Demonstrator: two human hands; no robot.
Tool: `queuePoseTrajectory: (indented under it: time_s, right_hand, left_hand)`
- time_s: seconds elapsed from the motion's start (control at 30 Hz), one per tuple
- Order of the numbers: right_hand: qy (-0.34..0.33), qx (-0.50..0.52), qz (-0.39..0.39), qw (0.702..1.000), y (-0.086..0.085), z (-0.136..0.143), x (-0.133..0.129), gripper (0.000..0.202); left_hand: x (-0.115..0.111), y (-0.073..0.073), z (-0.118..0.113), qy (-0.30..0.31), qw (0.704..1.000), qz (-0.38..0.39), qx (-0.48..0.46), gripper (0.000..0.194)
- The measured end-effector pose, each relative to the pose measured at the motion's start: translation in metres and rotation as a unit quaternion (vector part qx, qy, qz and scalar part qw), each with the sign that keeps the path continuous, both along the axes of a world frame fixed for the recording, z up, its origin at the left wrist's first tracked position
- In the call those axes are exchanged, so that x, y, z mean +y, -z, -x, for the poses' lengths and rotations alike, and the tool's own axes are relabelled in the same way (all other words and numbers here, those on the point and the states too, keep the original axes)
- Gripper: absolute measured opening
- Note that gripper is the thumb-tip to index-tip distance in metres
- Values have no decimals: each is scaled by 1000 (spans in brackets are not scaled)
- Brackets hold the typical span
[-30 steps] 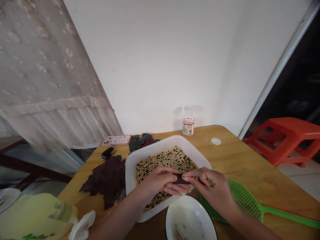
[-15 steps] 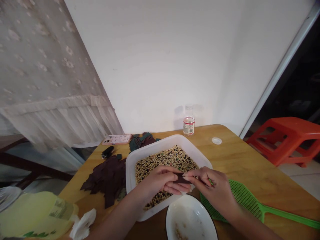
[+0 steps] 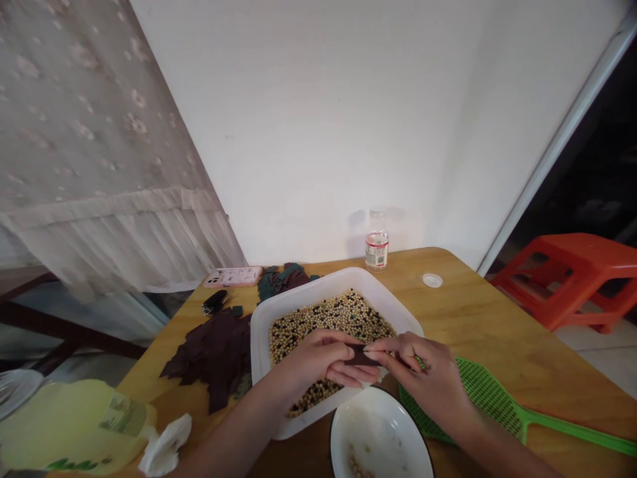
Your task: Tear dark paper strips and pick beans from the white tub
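Note:
My left hand (image 3: 331, 355) is closed on one end of a small dark brown strip (image 3: 359, 356), thumb on top and fingers beneath. The fingertips of my right hand (image 3: 423, 362) pinch the strip's other end. Both hands are above the front right part of a white plastic tub (image 3: 262, 332), which holds many small tan and black beads (image 3: 338, 312). Just below the hands stands a white bowl (image 3: 383, 425) with a few tan bits at its bottom. Whether something lies inside the strip is hidden by my fingers.
Left of the tub lie a pile of dark brown pieces (image 3: 216, 352), a black key fob (image 3: 215, 301) and a phone (image 3: 233, 276). A green fly swatter (image 3: 488, 398) rests at right. Behind stand a clear bottle (image 3: 377, 251) and a white lid (image 3: 432, 280); a yellowish jug (image 3: 74, 425) is front left.

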State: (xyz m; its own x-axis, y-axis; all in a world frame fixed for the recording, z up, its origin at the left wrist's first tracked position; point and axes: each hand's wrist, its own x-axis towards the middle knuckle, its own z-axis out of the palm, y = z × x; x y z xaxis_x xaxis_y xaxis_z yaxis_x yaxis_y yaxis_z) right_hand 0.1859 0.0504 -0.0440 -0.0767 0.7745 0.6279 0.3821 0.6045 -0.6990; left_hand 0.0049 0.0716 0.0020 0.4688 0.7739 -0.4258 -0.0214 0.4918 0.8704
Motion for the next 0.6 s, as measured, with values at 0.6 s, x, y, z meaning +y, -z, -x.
queuePoseTrajectory:
  time_s: [0.6]
  right_hand:
    - [-2, 0, -15, 1000, -7, 1, -2, 39]
  left_hand:
    - [1, 4, 0, 5, 1000, 6, -18, 26]
